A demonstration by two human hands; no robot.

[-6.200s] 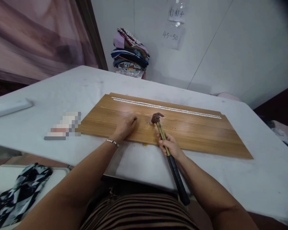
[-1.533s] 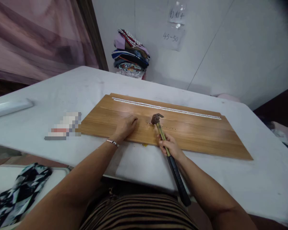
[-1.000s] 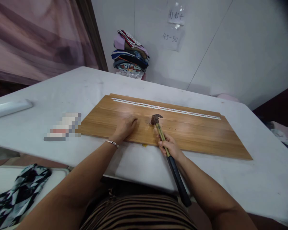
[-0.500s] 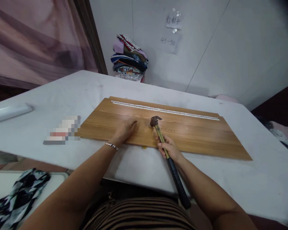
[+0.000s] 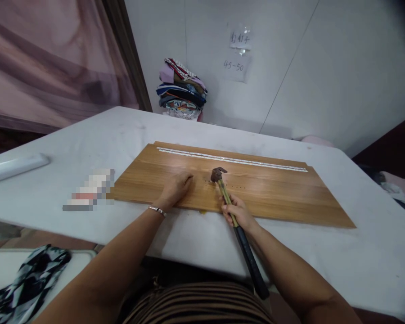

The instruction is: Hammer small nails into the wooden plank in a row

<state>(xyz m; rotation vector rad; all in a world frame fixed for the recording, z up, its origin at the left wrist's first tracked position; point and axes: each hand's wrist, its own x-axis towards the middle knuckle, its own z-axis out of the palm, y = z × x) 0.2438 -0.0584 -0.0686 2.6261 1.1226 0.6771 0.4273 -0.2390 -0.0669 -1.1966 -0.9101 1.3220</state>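
1. The right hand [image 5: 239,213] grips the hammer [image 5: 245,252], its head over the board [image 5: 283,193] on the desk [image 5: 344,256]; loose aim could dent wood.
2. The left hand [image 5: 177,187] curls nearby, contents unclear; a stray swing might bruise it.

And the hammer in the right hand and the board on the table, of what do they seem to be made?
Hammer head: probably iron or steel, dull and brown like rust. Its shaft is yellowish, perhaps wood or fibreglass; the black grip looks like matte rubber. Board: wood or wood-look laminate, with brown grain and a slight sheen.
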